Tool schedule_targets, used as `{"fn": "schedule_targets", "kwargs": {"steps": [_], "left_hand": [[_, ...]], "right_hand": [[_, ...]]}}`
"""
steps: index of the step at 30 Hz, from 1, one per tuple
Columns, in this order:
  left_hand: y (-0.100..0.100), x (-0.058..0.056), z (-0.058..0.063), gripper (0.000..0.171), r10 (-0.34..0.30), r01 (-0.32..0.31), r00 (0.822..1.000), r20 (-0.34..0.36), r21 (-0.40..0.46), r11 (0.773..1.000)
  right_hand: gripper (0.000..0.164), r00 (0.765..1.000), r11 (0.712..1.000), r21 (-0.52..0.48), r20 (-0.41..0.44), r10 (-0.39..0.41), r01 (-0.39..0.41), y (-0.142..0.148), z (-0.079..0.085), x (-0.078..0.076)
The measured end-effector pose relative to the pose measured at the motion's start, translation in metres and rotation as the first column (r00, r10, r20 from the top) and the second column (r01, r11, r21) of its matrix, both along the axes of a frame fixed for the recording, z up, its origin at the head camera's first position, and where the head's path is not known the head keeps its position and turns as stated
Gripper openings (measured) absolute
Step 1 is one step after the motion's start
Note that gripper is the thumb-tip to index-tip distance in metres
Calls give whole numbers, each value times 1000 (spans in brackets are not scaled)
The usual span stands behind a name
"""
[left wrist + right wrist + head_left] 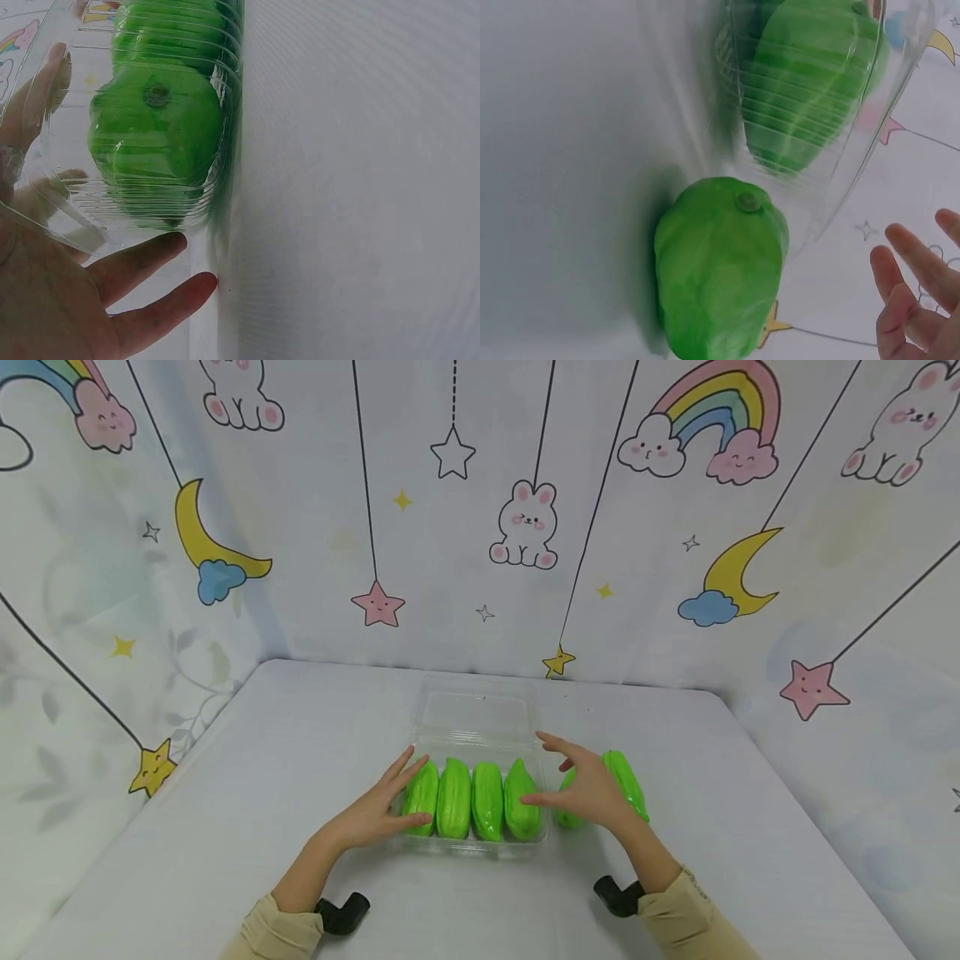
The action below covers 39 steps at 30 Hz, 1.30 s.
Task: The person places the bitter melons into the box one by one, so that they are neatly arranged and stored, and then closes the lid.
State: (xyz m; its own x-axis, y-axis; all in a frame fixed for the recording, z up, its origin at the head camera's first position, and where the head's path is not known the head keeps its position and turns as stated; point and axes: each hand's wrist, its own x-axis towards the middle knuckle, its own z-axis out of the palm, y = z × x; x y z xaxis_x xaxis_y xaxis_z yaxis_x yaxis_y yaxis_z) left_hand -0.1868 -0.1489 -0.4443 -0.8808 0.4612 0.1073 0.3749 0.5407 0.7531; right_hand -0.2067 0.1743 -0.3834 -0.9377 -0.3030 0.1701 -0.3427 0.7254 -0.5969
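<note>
A cartoon-print backdrop point(315, 527) stands behind a white surface point(300, 735). Four green ribbed gourds point(454, 799) lie in the clear clamshell point(480, 849), long axes front to back. The right hand point(588, 785), spread wide and empty, is nearer the loose gourds point(626, 781): one partly hidden by it, one rightward. The left hand point(371, 814), equally wide, flanks the clamshell.

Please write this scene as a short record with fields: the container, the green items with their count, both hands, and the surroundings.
Container: clear plastic box, lid open and folded back
Inside: four green gourd-like items, side by side in one row
Outside: two similar items, right of the box
Left hand: fingers spread, at the box's left end; contact unclear
Right hand: fingers apart, near the box's right end; contact unclear
Surface: white table
Backdrop: white cloth with rabbits, stars, moons, rainbows
</note>
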Motion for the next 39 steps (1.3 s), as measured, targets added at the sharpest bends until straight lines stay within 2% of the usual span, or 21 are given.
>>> {"fn": "schedule_targets", "kwargs": {"steps": [18, 32, 39], "left_hand": [[0, 1, 2, 83, -2, 2, 1000, -6, -3, 1000], [0, 1, 4, 83, -3, 3, 1000, -1, -1, 1000], [0, 1, 2, 82, 1, -1, 1000, 0, -2, 1000]], "right_hand": [[88, 999, 999, -47, -48, 23, -25, 23, 3, -4], [89, 995, 1000, 18, -95, -20, 21, 50, 3, -11], [88, 996, 999, 36, -80, -32, 35, 64, 2, -11]]}}
